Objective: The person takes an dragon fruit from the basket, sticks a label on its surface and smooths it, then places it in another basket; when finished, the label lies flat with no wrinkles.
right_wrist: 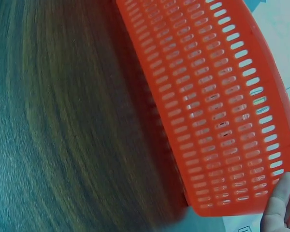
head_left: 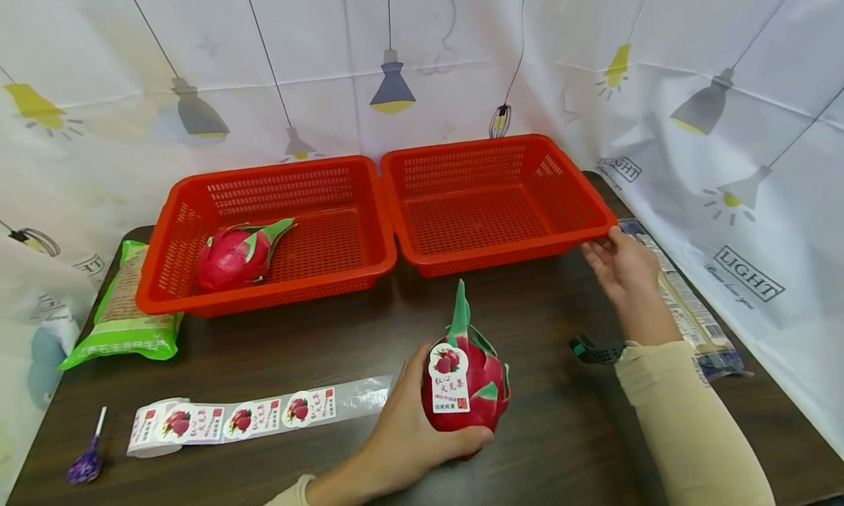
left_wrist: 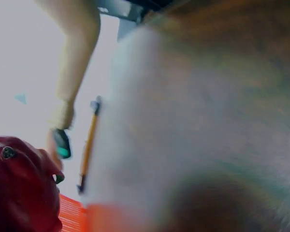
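Observation:
My left hand grips a red dragon fruit above the table, its green tip pointing up. A white label with a fruit picture sits on the side facing me. With my right hand I grip the front right corner of the right red basket; in the right wrist view the thumb lies against its slotted wall. Nothing lies inside that basket. Beside it, the left red basket contains another dragon fruit. The left wrist view is blurred, with part of the held fruit at its edge.
A roll of fruit labels lies on the dark table, its strip unrolled toward my left hand. A wrapped lollipop is at the front left. A green-edged bag leans by the left basket; a flat printed packet lies beyond my right arm.

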### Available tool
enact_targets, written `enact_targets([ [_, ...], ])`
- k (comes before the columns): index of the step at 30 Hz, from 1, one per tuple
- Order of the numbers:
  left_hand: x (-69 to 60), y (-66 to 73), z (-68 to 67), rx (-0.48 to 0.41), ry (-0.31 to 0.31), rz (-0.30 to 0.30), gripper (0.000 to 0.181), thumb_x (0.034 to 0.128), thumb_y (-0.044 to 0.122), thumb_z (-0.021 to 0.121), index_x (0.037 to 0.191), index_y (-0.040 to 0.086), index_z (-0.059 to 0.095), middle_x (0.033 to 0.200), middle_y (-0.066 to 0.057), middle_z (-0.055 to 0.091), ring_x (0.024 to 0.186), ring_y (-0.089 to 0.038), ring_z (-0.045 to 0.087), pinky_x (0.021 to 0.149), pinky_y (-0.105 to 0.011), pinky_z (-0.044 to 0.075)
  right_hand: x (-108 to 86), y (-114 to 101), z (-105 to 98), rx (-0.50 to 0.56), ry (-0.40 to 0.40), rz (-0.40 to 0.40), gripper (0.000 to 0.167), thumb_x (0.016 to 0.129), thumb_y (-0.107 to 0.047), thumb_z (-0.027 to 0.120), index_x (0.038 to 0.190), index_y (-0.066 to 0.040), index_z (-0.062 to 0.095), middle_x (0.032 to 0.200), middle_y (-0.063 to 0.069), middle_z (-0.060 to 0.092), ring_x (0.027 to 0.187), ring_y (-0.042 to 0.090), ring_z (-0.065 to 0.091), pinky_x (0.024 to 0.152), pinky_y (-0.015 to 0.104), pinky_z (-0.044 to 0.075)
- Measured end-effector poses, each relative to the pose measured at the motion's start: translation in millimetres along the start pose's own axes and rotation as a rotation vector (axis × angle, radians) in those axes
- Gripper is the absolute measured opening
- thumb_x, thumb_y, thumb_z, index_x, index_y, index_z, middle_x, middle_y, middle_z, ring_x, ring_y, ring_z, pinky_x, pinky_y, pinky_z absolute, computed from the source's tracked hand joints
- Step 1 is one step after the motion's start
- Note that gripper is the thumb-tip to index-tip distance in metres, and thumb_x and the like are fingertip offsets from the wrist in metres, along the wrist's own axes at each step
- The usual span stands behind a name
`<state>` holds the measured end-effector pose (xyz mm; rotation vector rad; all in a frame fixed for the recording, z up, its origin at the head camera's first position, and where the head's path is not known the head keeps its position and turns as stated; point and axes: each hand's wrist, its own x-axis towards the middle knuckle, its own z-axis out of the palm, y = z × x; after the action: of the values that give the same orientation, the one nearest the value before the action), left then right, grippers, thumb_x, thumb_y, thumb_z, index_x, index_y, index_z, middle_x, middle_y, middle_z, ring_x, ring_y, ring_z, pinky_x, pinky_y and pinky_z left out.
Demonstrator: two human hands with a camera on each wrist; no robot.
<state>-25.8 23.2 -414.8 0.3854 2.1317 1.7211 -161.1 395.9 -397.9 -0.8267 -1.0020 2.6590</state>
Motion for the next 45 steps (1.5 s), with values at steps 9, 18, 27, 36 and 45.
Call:
enact_targets([
  [9,13.2,70.0,-27.8,-0.196,-0.068,0.176,0.088,0.0772,0.025,0.089,0.146,0.034,0.036,0.134,0.006,0.057,0.122,-0.017,0.059,0.095,-0.035,0.058,1.4,-4.5,-1.5,-0.009,0.079,-0.029,0.03,0.096,-0.011,0.07,0.123,-0.014,0.058,0.108,0.004,0.064,0.095,0.016,0.065,0.08,0.031,0.063],
  [18,110.4,102.4,-30.3,0.084,0.091,0.242,0.086,0.079,0.041,0.085,0.147,0.022,0.035,0.133,0.006,0.052,0.124,-0.015,0.052,0.085,-0.035,0.061,-1.4,-1.0,-3.9,-0.05,0.016,-0.058,0.025,0.097,-0.01,0.069,0.118,-0.012,0.056,0.102,0.005,0.063,0.083,0.016,0.067,0.075,0.03,0.063],
  [27,218.4,113.7,17.2,0.219,0.14,0.052,0.096,0.0819,0.044,0.083,0.152,0.015,0.024,0.145,-0.004,0.044,0.133,-0.02,0.044,0.093,-0.036,0.059,-5.5,-2.6,-7.0,-0.114,0.015,-0.078,0.032,0.096,-0.017,0.07,0.125,-0.013,0.056,0.117,0.004,0.059,0.086,0.015,0.069,0.078,0.029,0.062],
  [36,271.2,101.4,50.7,0.295,0.169,-0.088,0.1,0.0818,0.043,0.082,0.153,0.009,0.02,0.145,-0.009,0.04,0.127,-0.023,0.046,0.104,-0.039,0.054,-6.4,3.6,-3.1,-0.184,0.008,-0.079,0.049,0.097,-0.021,0.069,0.141,-0.012,0.048,0.116,0.004,0.063,0.083,0.013,0.073,0.078,0.027,0.061],
  [45,295.4,97.0,76.8,0.385,0.14,-0.215,0.102,0.0829,0.045,0.082,0.154,0.007,0.018,0.145,-0.011,0.038,0.12,-0.024,0.054,0.107,-0.037,0.052,-6.7,3.9,-8.5,-0.239,0.019,-0.101,0.063,0.098,-0.026,0.068,0.153,-0.01,0.041,0.112,0.002,0.068,0.085,0.012,0.074,0.079,0.025,0.061],
])
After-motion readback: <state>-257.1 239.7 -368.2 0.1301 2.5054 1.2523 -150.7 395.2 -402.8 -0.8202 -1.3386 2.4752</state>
